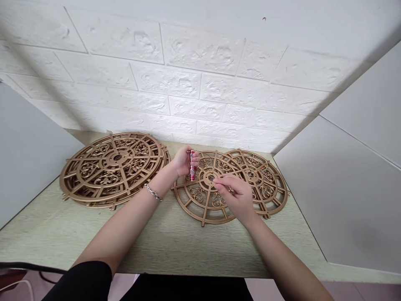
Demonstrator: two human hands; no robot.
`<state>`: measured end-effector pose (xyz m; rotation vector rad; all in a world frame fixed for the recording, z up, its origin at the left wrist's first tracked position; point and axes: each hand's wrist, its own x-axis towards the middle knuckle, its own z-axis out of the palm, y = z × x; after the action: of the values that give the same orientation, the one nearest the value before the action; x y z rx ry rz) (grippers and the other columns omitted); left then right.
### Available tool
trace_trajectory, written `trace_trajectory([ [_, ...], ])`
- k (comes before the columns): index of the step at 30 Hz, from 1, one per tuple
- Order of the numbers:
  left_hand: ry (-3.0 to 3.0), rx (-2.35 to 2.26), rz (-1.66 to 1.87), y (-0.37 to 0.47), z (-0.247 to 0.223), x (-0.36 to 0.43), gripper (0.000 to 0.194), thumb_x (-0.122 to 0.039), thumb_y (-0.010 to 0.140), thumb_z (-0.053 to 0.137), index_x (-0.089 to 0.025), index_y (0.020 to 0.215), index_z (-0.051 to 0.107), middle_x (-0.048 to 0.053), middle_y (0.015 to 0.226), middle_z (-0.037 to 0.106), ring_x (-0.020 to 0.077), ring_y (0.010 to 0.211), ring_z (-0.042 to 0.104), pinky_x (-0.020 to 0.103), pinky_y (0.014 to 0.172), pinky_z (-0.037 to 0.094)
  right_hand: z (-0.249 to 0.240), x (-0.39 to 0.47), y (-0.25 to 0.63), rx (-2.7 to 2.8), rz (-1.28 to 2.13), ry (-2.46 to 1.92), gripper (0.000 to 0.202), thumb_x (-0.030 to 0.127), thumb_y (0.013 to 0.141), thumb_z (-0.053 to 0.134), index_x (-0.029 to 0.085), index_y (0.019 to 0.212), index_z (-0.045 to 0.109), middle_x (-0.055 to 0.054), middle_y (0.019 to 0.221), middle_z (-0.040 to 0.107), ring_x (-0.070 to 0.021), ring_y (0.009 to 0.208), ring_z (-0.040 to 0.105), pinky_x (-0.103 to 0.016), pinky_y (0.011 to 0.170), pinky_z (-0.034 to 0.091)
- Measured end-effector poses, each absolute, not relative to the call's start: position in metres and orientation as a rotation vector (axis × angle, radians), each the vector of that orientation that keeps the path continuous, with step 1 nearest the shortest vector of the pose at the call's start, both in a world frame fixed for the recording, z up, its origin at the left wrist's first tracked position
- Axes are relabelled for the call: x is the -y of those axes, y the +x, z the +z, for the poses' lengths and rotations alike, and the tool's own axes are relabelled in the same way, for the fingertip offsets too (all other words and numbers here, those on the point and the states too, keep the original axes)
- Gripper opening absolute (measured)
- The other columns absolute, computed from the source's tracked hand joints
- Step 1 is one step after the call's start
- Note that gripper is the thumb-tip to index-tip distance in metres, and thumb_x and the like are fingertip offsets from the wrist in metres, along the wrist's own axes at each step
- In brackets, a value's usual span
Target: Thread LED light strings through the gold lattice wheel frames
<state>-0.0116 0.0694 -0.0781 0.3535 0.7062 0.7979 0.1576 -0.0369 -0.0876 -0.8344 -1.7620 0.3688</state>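
Observation:
My left hand [186, 162] is closed around a slim red-and-white patterned tube [192, 171], held upright above the left edge of a gold openwork disc [203, 215]. A thin dark strand [200, 152] arcs away from the top of that hand. Over the same disc, near its round centre hole, my right hand [235, 194] has thumb and forefinger pinched together. Whatever sits between those fingertips is too fine to make out. Partly under this disc lies a second gold disc [278, 205], with a thin strand looping over its upper side.
To the left, several gold openwork discs [115, 167] are stacked on the pale green wood-grain table [175, 251]. A white brick-patterned wall [188, 88] rises behind. Grey-white panels stand at the left [28, 154] and right [351, 188]. A black cable [31, 266] runs at lower left.

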Motion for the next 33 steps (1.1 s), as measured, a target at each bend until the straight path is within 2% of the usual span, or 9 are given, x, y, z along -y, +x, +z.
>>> trace_trajectory([
  [2, 0.331, -0.709, 0.817, -0.012, -0.074, -0.069, 0.018, -0.019, 0.068, 0.039, -0.021, 0.054, 0.028, -0.002, 0.041, 0.03, 0.0084, 0.03, 0.028, 0.02, 0.028, 0.028, -0.088, 0.037, 0.157, 1.783, 0.308, -0.834, 0.012, 0.027, 0.083, 0.057, 0.023, 0.081, 0.068, 0.001, 0.063, 0.064, -0.0128, 0.058, 0.056, -0.031, 0.066, 0.048],
  [5, 0.323, -0.688, 0.796, -0.013, -0.072, -0.068, 0.018, -0.019, 0.067, 0.04, -0.02, 0.054, 0.027, -0.002, 0.041, 0.031, 0.0085, 0.03, 0.029, 0.02, 0.029, 0.029, -0.089, 0.036, 0.156, 1.841, 0.226, -0.802, 0.012, 0.027, 0.085, 0.056, 0.022, 0.079, 0.067, 0.001, 0.066, 0.066, -0.011, 0.054, 0.054, -0.031, 0.069, 0.046],
  [9, 0.303, -0.609, 0.741, -0.012, -0.073, -0.065, 0.017, -0.02, 0.065, 0.041, -0.02, 0.054, 0.027, -0.003, 0.043, 0.032, 0.0089, 0.031, 0.031, 0.024, 0.034, 0.038, -0.098, 0.033, 0.155, 1.943, 0.027, -0.834, 0.012, 0.026, 0.085, 0.058, 0.02, 0.076, 0.063, 0.002, 0.069, 0.067, -0.0086, 0.058, 0.056, -0.032, 0.085, 0.038],
  [13, 0.255, -0.516, 0.708, -0.008, -0.076, -0.061, 0.016, -0.018, 0.065, 0.041, -0.02, 0.056, 0.027, -0.004, 0.045, 0.032, 0.0087, 0.034, 0.034, 0.033, 0.049, 0.05, -0.108, 0.03, 0.156, 2.057, -0.26, -0.91, 0.017, 0.028, 0.087, 0.055, 0.019, 0.073, 0.061, 0.004, 0.064, 0.063, -0.008, 0.06, 0.055, -0.035, 0.096, 0.025],
  [20, 0.172, -0.467, 0.769, 0.001, -0.076, -0.055, 0.016, -0.017, 0.065, 0.039, -0.02, 0.058, 0.025, -0.005, 0.046, 0.03, 0.0082, 0.035, 0.034, 0.04, 0.057, 0.053, -0.113, 0.027, 0.156, 2.096, -0.39, -1.0, 0.023, 0.031, 0.089, 0.051, 0.019, 0.073, 0.061, 0.004, 0.06, 0.059, -0.0093, 0.061, 0.052, -0.035, 0.096, 0.023],
  [33, 0.188, -0.455, 0.769, 0.008, -0.073, -0.047, 0.014, -0.018, 0.066, 0.038, -0.02, 0.058, 0.027, -0.005, 0.047, 0.029, 0.0078, 0.036, 0.034, 0.038, 0.059, 0.054, -0.113, 0.025, 0.158, 2.085, -0.447, -1.017, 0.025, 0.032, 0.09, 0.049, 0.019, 0.071, 0.06, 0.003, 0.06, 0.058, -0.0097, 0.062, 0.051, -0.036, 0.098, 0.021],
])
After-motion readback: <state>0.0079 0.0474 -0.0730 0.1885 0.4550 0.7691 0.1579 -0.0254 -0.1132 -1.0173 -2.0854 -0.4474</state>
